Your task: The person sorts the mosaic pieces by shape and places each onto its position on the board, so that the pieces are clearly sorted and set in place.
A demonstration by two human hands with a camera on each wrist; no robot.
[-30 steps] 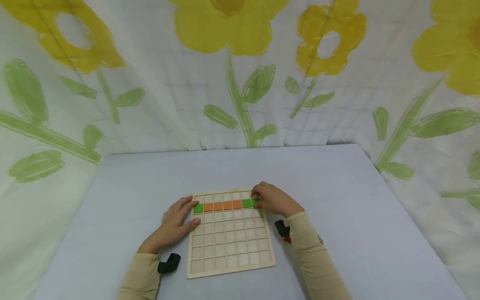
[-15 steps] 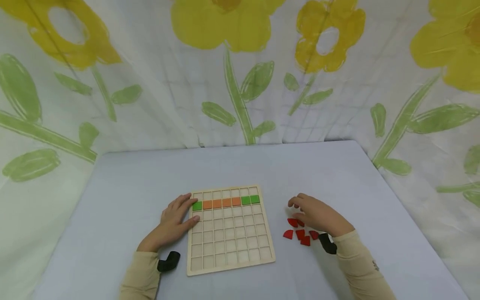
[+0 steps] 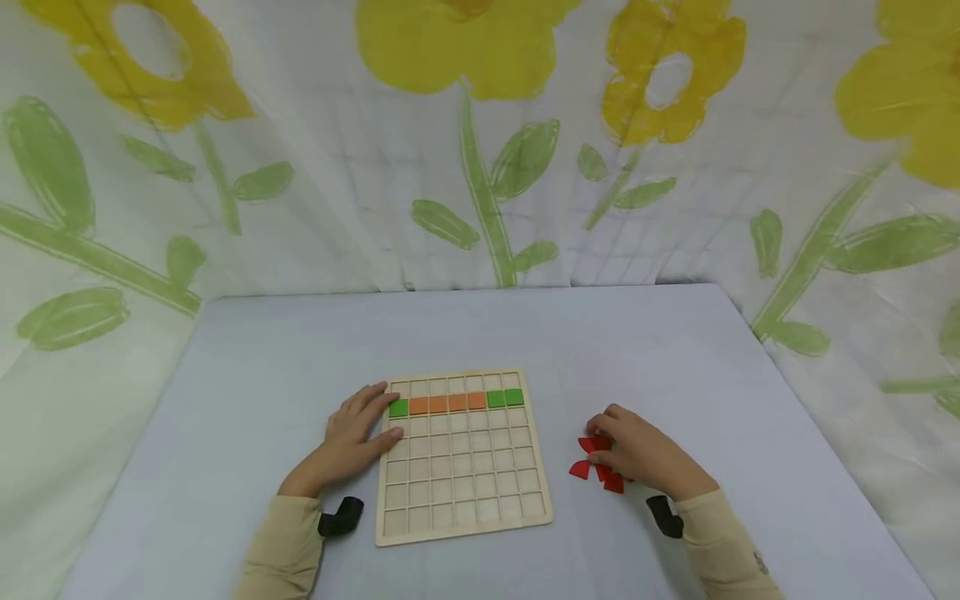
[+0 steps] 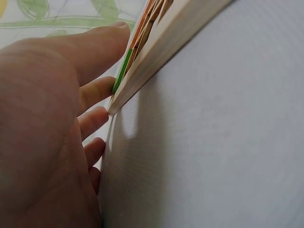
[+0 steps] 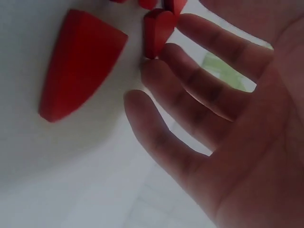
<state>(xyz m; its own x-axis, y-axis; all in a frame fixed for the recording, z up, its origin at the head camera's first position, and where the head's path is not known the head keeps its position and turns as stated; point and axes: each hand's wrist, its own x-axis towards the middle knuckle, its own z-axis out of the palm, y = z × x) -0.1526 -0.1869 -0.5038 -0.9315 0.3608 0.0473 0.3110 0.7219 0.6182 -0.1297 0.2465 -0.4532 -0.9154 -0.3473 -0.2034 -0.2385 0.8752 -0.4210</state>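
Spread left hand [image 3: 347, 443] touches board [image 3: 442, 492] holding green tiles [image 3: 496, 399] and orange tiles [image 3: 457, 402]. Right hand [image 3: 636, 451] curves over red pieces [image 3: 580, 470], grip unclear.

the right hand [image 3: 637, 450] has left the rightmost green tile [image 3: 513, 397], low in the frame just right of centre, baring it fully. shifted farther to the lower right, it has come down over the red pieces [image 3: 579, 469], its fingers now covering some of them.

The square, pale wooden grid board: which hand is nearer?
Left. The left hand touches the board at its left edge; the right hand is beyond its right side, at red wedge-shaped pieces.
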